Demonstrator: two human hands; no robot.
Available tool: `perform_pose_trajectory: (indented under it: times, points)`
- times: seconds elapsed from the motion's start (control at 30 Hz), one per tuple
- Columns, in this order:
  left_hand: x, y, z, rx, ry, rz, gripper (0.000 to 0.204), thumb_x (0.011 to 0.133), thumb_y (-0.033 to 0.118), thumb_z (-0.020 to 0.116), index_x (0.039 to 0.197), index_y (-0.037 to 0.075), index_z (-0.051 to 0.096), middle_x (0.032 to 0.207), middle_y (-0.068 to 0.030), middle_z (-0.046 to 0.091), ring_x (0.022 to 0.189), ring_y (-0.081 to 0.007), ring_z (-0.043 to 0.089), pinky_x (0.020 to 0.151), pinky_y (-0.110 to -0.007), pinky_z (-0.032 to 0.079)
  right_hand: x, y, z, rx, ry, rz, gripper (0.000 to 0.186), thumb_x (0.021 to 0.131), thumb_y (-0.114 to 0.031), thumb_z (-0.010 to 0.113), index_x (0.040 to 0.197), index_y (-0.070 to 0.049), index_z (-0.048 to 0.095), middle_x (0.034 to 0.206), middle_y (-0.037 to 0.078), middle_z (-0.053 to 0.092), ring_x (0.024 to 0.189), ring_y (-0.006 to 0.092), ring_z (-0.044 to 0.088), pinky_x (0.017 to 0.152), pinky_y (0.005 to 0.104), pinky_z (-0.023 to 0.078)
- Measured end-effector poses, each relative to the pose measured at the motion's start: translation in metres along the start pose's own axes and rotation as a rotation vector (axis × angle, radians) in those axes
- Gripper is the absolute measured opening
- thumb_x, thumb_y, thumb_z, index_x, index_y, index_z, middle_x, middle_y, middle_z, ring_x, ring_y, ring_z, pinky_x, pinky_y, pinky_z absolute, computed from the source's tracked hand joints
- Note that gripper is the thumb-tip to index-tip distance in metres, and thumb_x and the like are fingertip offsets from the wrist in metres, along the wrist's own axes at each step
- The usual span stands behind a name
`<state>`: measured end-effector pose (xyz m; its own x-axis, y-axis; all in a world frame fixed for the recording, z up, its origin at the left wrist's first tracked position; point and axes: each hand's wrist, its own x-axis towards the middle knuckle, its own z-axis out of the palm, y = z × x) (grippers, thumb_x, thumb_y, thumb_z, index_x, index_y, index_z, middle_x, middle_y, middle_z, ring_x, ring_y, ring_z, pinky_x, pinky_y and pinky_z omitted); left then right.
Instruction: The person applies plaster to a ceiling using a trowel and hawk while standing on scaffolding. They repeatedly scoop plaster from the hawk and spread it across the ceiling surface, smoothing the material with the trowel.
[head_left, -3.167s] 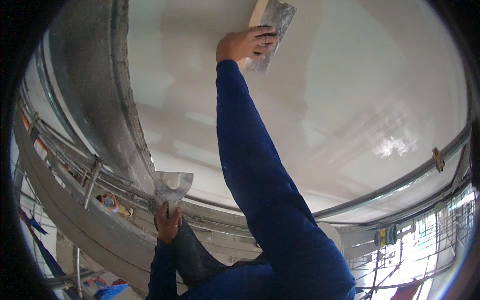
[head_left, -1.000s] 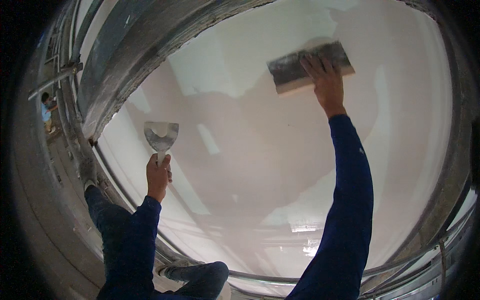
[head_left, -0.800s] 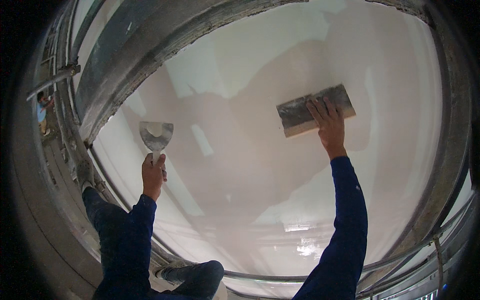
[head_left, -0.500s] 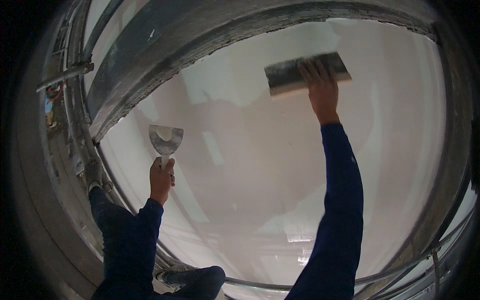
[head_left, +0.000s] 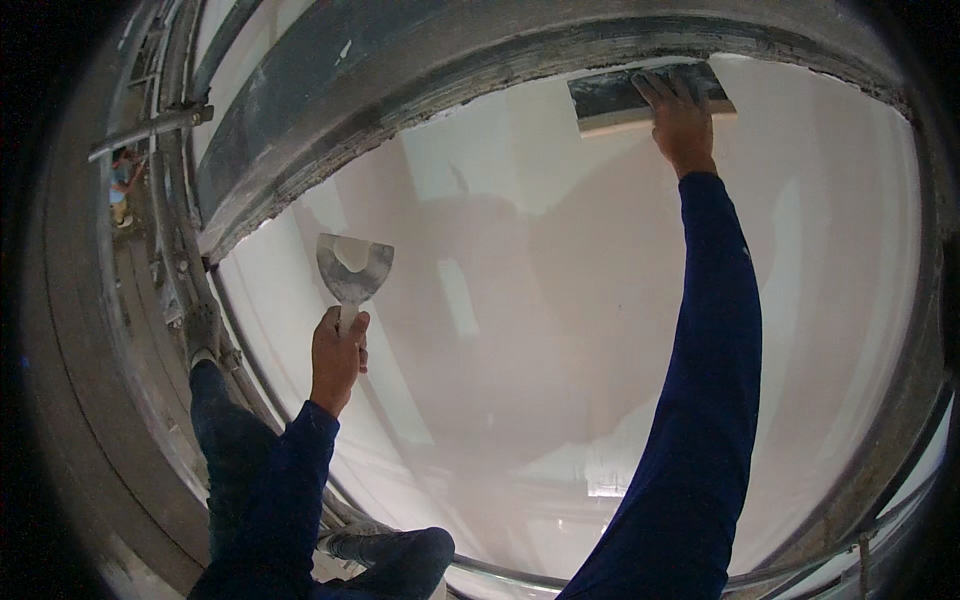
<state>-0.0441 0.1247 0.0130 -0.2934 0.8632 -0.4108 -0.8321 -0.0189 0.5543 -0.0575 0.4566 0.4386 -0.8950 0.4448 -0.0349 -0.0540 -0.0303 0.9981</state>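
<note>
My right hand [head_left: 682, 130], fingers extended over a wide steel smoothing blade [head_left: 600, 97] with a pale wooden edge, grips it flat on the white plastered surface [head_left: 520, 330], right beside the rough concrete edge at the top. My left hand [head_left: 340, 355] holds a putty knife [head_left: 365, 270] by its handle, blade upward, with a pale dab of compound on the blade; whether it touches the surface I cannot tell. Both forearms are in dark blue sleeves.
A dark concrete band [head_left: 290, 130] curves along the top and left. Metal scaffold tubes [head_left: 150, 130] run down the left side, with a person [head_left: 122, 188] beyond them. My legs [head_left: 390, 550] rest among rails at the lower left and bottom, and more rails curve along the lower right.
Since half a second ago my right hand and the wide blade have moved up to the concrete edge. My left hand with the putty knife has shifted slightly right in the picture.
</note>
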Motion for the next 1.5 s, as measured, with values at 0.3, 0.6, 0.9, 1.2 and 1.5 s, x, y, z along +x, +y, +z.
perform_pose_trajectory:
  times: [0.3,0.6,0.9,1.2,1.5]
  points:
    - [0.004,-0.002,0.002,0.026,0.031,-0.031,0.015,0.094,0.018,0.06,0.087,0.01,0.05,0.059,0.0039,0.044,0.043,-0.0055,0.041,0.037,-0.023,0.035,-0.007,0.005,0.006,0.04,0.081,-0.157,0.05,0.091,-0.011,0.051,0.14,-0.021,0.046,0.143,-0.002,0.049,0.131,0.0217,0.045,0.111,0.0429,0.035]
    - [0.001,-0.01,-0.001,0.082,0.007,0.023,0.017,0.094,0.017,0.059,0.084,0.009,0.048,0.058,0.0033,0.043,0.042,-0.006,0.041,0.037,-0.024,0.036,-0.195,0.004,-0.032,-0.007,-0.13,-0.153,0.052,0.094,-0.019,0.05,0.145,-0.021,0.04,0.147,-0.004,0.045,0.133,0.0201,0.042,0.114,0.0442,0.031]
    - [-0.001,-0.002,-0.003,0.065,0.012,-0.002,0.016,0.093,0.015,0.059,0.083,0.009,0.048,0.059,0.0029,0.043,0.04,-0.006,0.04,0.035,-0.024,0.034,-0.088,0.003,-0.039,0.026,0.152,-0.077,0.05,0.091,-0.02,0.053,0.139,-0.031,0.047,0.142,-0.007,0.05,0.13,0.0181,0.046,0.111,0.0457,0.034]
    - [0.003,-0.001,-0.007,0.112,0.035,0.09,0.016,0.095,0.02,0.06,0.088,0.008,0.051,0.059,0.0032,0.043,0.041,-0.005,0.038,0.035,-0.022,0.033,-0.006,-0.001,0.005,-0.068,0.113,-0.016,0.06,0.093,-0.009,0.049,0.143,-0.041,0.04,0.145,-0.01,0.045,0.132,0.019,0.044,0.11,0.0462,0.037]
    - [0.007,-0.013,-0.006,0.14,0.027,0.055,0.012,0.094,0.016,0.059,0.089,0.007,0.052,0.058,0.0031,0.044,0.041,-0.0057,0.04,0.036,-0.023,0.033,-0.071,-0.006,0.004,0.001,0.065,-0.095,0.062,0.09,-0.009,0.053,0.142,-0.04,0.041,0.143,-0.008,0.047,0.13,0.0215,0.045,0.109,0.0542,0.035]
